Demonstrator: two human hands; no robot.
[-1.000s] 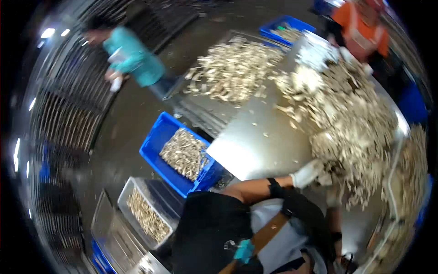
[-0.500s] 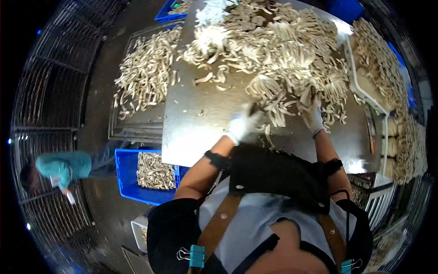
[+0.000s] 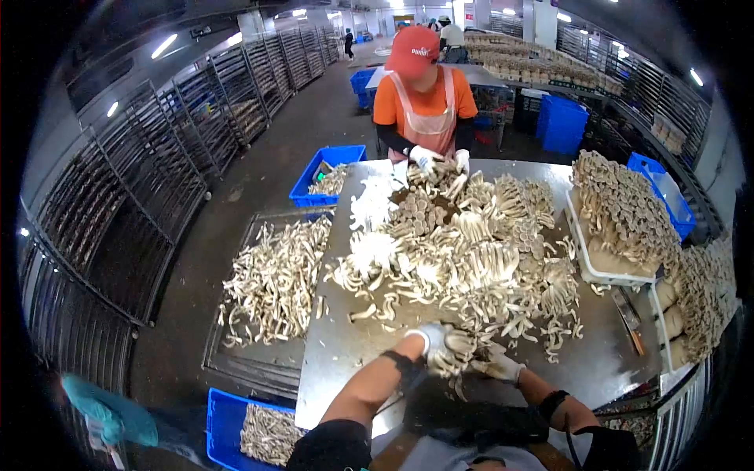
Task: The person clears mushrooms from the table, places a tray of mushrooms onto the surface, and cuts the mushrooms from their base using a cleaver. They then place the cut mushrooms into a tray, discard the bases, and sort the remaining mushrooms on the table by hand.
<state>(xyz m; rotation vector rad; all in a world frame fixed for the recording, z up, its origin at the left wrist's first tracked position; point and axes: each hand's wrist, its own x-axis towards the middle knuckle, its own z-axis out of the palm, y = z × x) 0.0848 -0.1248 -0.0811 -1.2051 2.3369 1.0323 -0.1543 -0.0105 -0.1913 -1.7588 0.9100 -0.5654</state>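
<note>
Mushroom cluster (image 3: 458, 352) sits at the near edge of the steel desk (image 3: 338, 369), held between the person's two white-gloved hands. The left hand (image 3: 430, 339) has its grip clenched around the left side of the cluster. The right hand (image 3: 497, 366) touches the cluster's right side, but I cannot tell whether its grip is closed on it. Just beyond the hands, a big heap of mushrooms (image 3: 471, 251) covers the middle and far part of the desk. On the far side a co-worker (image 3: 424, 102) in an orange shirt and red cap has gloved hands in that heap. To the right, a white tray (image 3: 585, 263) is piled with more mushrooms. Left of the desk, a low metal tray (image 3: 236, 365) carries loose stems, with a blue crate (image 3: 224, 424) near it and racks (image 3: 157, 157) further left.
</note>
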